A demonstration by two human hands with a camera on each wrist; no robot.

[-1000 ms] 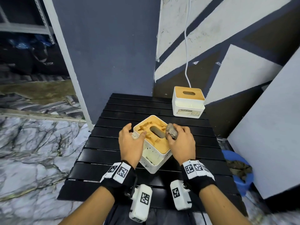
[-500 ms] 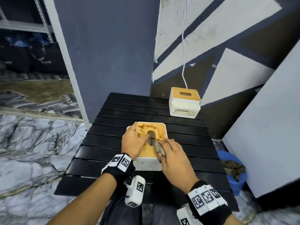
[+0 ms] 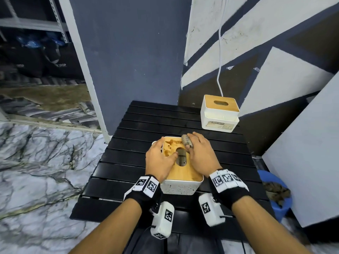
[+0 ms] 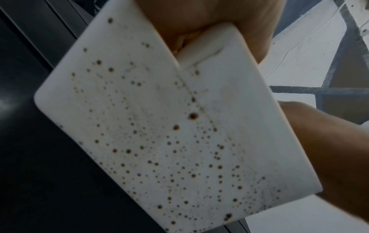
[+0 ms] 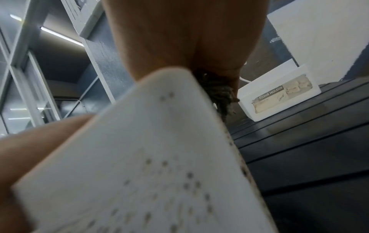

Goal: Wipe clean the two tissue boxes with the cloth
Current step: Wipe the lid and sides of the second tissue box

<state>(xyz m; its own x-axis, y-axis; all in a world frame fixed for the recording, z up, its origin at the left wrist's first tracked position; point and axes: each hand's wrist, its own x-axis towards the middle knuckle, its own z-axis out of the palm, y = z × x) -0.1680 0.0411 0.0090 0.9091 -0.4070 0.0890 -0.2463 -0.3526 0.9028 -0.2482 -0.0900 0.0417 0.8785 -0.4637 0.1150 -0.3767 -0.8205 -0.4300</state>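
A white tissue box [image 3: 180, 186] with a stained wooden lid stands on the black slatted table [image 3: 128, 162] in front of me. Its side [image 4: 159, 141] is speckled with brown spots. My left hand [image 3: 161, 158] grips the box's left edge, thumb near the lid's slot. My right hand [image 3: 200, 154] holds a grey-brown cloth [image 3: 187, 141] against the far right part of the lid; the cloth [image 5: 221, 97] hangs from under the fingers. A second tissue box [image 3: 219, 113] with a wooden lid stands at the table's far right corner, its label [image 5: 279, 97] reading "TISSUE HOLDER".
A blue bucket [image 3: 275, 195] with dark rags stands on the floor right of the table. A white cable [image 3: 219, 70] hangs down the painted wall behind the far box. A white board [image 3: 311, 153] leans at the right. Marble floor lies to the left.
My right hand has moved the cloth from the near side of the slot to the lid's far right part. The left hand keeps its grip on the box.
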